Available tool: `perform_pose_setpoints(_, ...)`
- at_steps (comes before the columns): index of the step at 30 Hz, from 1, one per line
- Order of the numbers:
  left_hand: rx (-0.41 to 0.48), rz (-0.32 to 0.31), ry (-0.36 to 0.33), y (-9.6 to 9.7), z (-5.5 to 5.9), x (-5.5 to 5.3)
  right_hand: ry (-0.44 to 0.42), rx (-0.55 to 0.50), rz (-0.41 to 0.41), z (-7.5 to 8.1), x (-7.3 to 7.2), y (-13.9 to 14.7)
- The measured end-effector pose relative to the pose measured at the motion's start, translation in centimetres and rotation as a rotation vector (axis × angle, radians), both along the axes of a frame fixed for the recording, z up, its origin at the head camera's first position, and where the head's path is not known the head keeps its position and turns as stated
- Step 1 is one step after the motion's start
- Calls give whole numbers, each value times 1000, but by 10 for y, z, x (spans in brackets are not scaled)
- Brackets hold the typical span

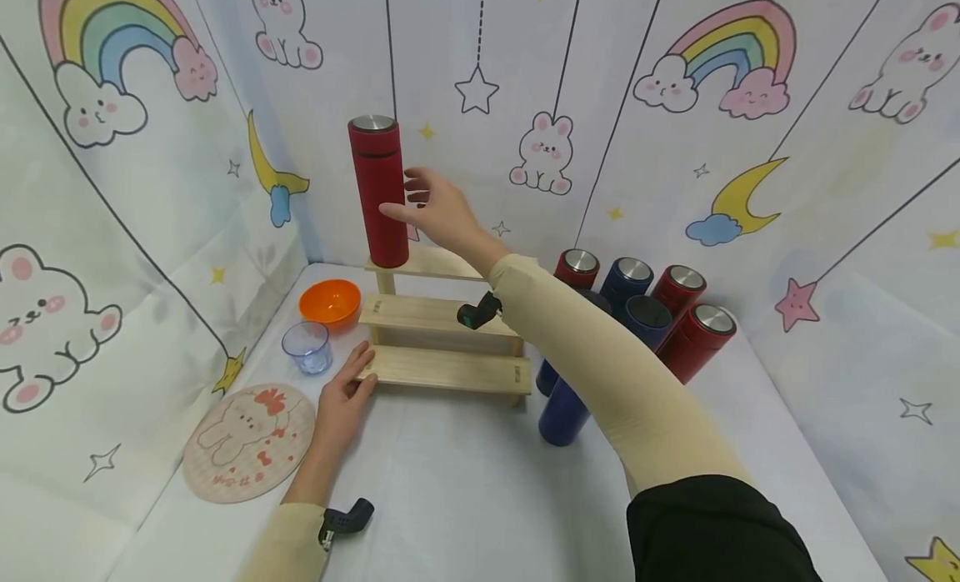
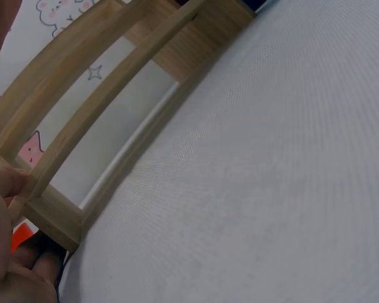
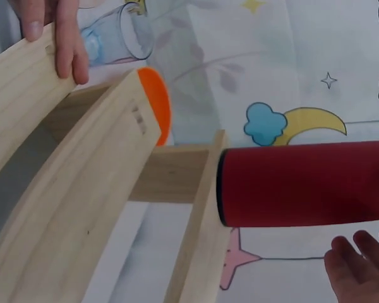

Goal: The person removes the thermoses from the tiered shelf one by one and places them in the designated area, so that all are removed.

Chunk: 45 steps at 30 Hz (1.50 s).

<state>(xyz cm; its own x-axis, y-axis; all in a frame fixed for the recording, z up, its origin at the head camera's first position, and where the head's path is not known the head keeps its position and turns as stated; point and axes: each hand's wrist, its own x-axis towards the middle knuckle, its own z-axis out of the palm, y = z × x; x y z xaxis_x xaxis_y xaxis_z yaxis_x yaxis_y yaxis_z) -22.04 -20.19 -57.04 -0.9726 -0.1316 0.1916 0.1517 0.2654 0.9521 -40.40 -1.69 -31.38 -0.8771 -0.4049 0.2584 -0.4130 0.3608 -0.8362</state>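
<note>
A red thermos flask (image 1: 378, 194) with a silver lid stands upright at the left end of the top tier of a three-tier wooden rack (image 1: 450, 370). Just right of the flask is my right hand (image 1: 442, 215), fingers spread and loosely bent. In the right wrist view its fingertips (image 3: 344, 247) are apart from the red flask (image 3: 303, 186); whether the thumb touches is unclear. My left hand (image 1: 343, 407) grips the left end of the rack's lowest tier. In the left wrist view, its thumb (image 2: 9, 180) lies on the wood, with other fingers round the end piece.
Several red and dark blue flasks (image 1: 693, 344) stand right of the rack, partly behind my right arm. To the left are an orange bowl (image 1: 330, 305), a clear bluish glass (image 1: 309, 348) and a round rabbit-print mat (image 1: 247, 444). Patterned cloth walls (image 1: 465, 32) enclose the white table.
</note>
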Motion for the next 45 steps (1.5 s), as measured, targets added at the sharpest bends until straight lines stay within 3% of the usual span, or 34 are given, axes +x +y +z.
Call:
perform_pose_setpoints(6, 14, -1, 8, -1, -3, -2, -88, -112, 0, -7, -3, -10)
perform_pose_setpoints(23, 40, -21, 15, 0, -2, -3, -175, -248, 18, -13, -5, -24)
perform_pose_setpoints(45, 28, -23, 26, -3, -4, -3, -157, -277, 25, -23, -2, -31)
